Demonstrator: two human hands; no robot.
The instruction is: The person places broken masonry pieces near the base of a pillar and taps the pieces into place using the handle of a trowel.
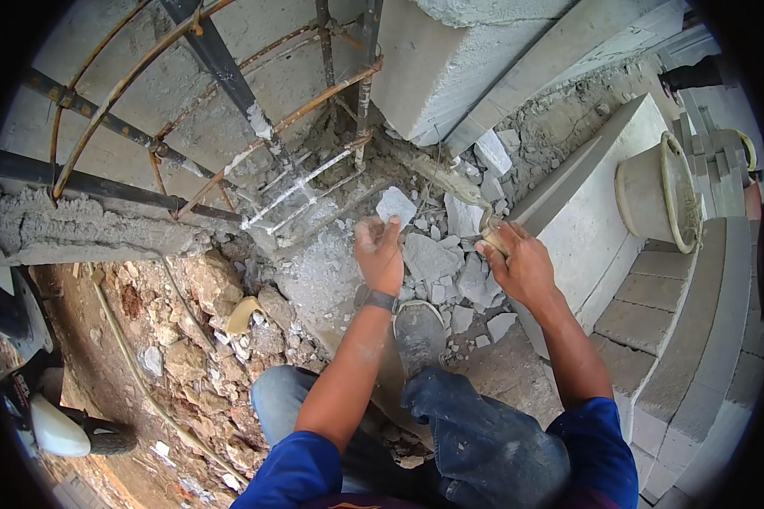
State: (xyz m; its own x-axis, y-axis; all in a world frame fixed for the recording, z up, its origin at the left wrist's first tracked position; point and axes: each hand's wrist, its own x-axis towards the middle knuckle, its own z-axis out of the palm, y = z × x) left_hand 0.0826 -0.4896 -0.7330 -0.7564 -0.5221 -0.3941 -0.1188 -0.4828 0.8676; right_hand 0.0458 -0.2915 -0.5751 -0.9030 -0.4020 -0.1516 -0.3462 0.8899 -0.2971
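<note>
My left hand (379, 253) is closed on a flat pale grey chunk (396, 206), held between thumb and fingers above the dusty ground; its fingers are slightly blurred. To the right, my right hand (518, 263) is wrapped round the wooden handle of a trowel (487, 219), whose bent metal neck shows beyond the fingers. The trowel's blade points up and left among dust and rubble, and its outline is hard to make out. Broken grey pieces (430, 259) lie between and below the two hands.
Rusty steel bars (221, 76) stand at the upper left. A bucket (660, 191) rests on grey blocks (654, 293) at the right. Rocky soil (187, 360) with a hose lies lower left, beside a motorbike wheel (110, 434). Another person's dark sleeve (698, 75) shows upper right.
</note>
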